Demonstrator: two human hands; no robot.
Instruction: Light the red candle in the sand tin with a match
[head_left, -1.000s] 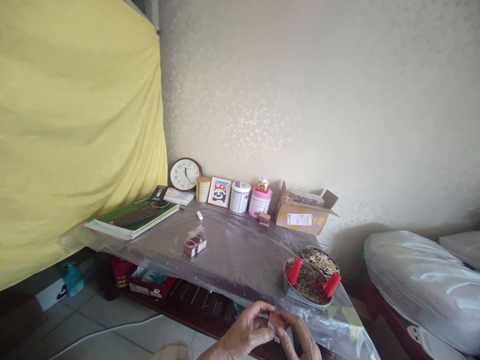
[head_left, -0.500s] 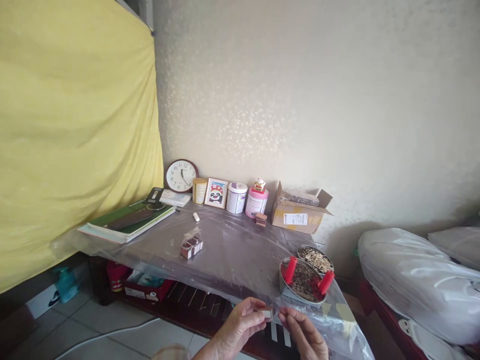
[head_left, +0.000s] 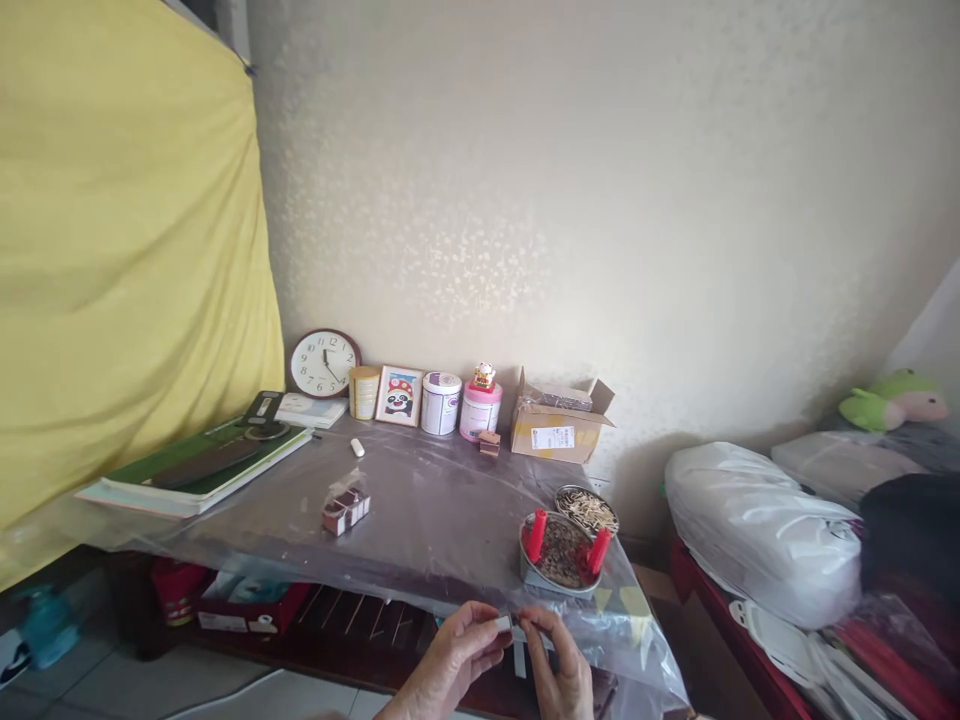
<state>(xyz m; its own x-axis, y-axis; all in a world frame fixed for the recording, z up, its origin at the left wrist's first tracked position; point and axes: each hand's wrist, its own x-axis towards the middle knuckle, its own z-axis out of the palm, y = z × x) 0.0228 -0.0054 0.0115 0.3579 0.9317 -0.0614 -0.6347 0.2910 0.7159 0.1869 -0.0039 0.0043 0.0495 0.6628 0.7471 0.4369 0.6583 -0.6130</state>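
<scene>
Low at the front of the table, my left hand (head_left: pixel 455 655) pinches a small matchbox (head_left: pixel 504 623) between thumb and fingers. Just to its right, my right hand (head_left: pixel 556 660) has its thumb and fingertips closed at the end of the box; whatever they pinch there is too small to make out. Beyond my hands stands an oval tin (head_left: pixel 559 585) of dark grains with two red candles (head_left: pixel 537 535) upright in it. Behind that is a round dish of loose matchsticks (head_left: pixel 589 510).
A wrapped pack of matchboxes (head_left: pixel 346 510) lies on the plastic-covered table (head_left: pixel 427 500). At the back stand a clock (head_left: pixel 325 362), a framed panda picture (head_left: pixel 399 396), canisters (head_left: pixel 441 405) and an open cardboard box (head_left: pixel 555 435). Books (head_left: pixel 202 465) lie left; white bags (head_left: pixel 757 530) sit right.
The view has swung to the right, so the table things appear further left. My right hand has come closer to the matchbox, and its fingertips now meet the box's end.
</scene>
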